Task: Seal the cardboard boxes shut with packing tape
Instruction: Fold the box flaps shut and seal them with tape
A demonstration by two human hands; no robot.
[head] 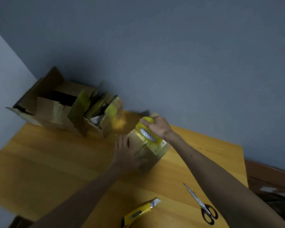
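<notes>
While right hand (156,128) grips yellow packing tape roll (146,135), I note left hand (124,151) flat, fingers straight, on small cardboard box (149,156).

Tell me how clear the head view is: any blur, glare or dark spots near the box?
Head view: dim overall and tilted; the left hand is motion-blurred on the box; the right hand gripping the tape roll is sharper; a bright patch falls by the open boxes; the scissors read sharp.

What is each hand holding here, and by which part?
The right hand grips the yellow tape roll by its upper rim. The left hand holds nothing; it lies flat on the small box.
</notes>
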